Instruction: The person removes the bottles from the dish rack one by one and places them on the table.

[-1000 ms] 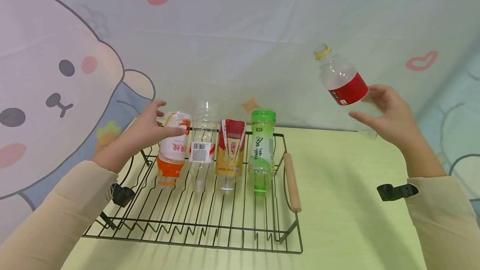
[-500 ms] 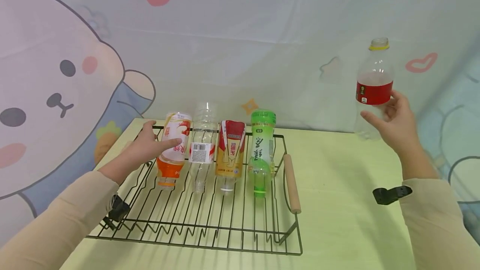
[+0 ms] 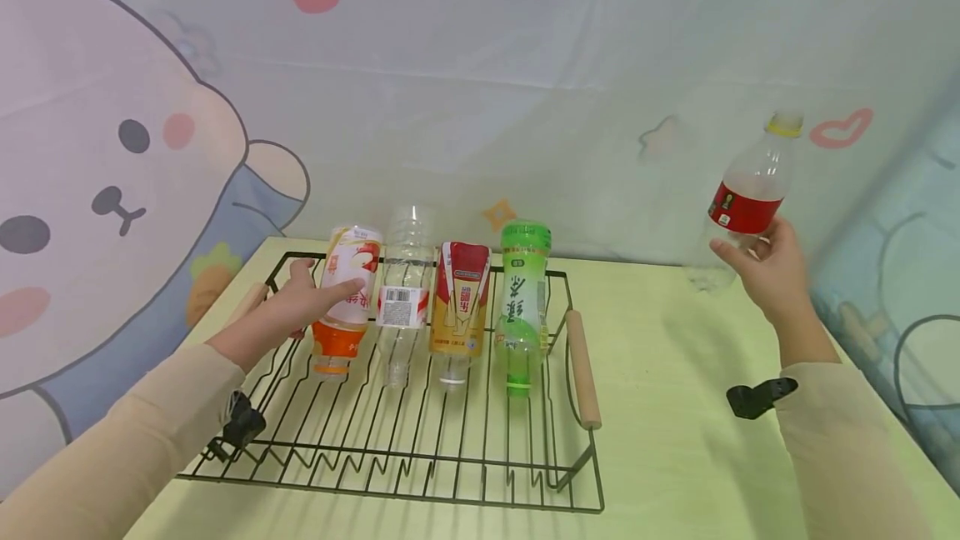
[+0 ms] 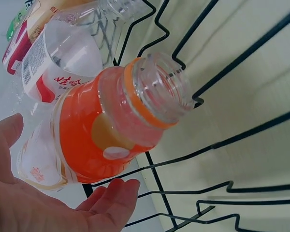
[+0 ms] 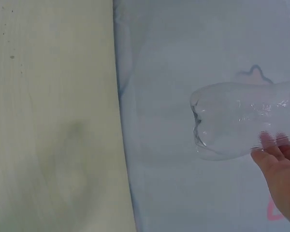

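My right hand holds a clear plastic bottle with a red label and a yellow neck ring, raised above the table and tilted. Its clear ridged base shows in the right wrist view. On the wire rack, my left hand is at an upside-down bottle with a white and orange label. In the left wrist view its thumb and fingers lie on either side of that bottle, spread, without a visible grip.
The black wire rack has a wooden handle at its right. Upside down in it stand a clear bottle, a red-and-gold bottle and a green bottle. A printed curtain hangs behind the pale table.
The right hand first moved the red-labelled bottle right and turned it upright, then lowered it slightly and tilted it rightward. The left hand came down beside the orange-and-white bottle.
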{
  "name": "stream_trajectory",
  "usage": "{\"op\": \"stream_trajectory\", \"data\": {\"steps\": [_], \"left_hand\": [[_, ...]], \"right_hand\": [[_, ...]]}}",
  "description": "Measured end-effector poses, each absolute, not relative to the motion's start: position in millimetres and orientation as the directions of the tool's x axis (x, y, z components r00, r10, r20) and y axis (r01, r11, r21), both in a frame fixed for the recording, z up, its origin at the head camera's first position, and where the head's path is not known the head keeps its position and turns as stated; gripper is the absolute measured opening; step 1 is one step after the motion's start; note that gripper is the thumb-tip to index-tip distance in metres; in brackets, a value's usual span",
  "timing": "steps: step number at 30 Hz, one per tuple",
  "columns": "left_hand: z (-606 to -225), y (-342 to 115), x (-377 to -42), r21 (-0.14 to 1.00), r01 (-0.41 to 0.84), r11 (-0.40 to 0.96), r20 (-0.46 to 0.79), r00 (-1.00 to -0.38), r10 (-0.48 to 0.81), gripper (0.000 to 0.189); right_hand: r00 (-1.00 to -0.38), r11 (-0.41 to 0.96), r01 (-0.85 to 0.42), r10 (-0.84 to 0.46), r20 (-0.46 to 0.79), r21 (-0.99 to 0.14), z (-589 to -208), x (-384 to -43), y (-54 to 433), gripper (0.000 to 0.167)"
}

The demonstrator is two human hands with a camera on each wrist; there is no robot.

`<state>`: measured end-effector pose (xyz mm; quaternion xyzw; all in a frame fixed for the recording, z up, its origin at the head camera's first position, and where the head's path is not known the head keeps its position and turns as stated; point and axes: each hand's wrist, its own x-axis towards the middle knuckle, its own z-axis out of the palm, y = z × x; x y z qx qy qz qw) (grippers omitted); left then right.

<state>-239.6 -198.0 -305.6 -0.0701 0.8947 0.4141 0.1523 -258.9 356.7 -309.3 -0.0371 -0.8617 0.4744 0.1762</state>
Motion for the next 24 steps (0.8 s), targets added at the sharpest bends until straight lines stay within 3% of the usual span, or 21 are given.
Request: {"op": "stream_trajectory", "data": {"steps": [24], "left_hand": [[-312,-199,-242,0.722,-0.317,0.615,-0.434,-0.900,0.046,0.105]], "right_hand": [[-0.948,0.487,0.101,0.312,0.065,-0.868,-374,-279,364,0.091]]}}
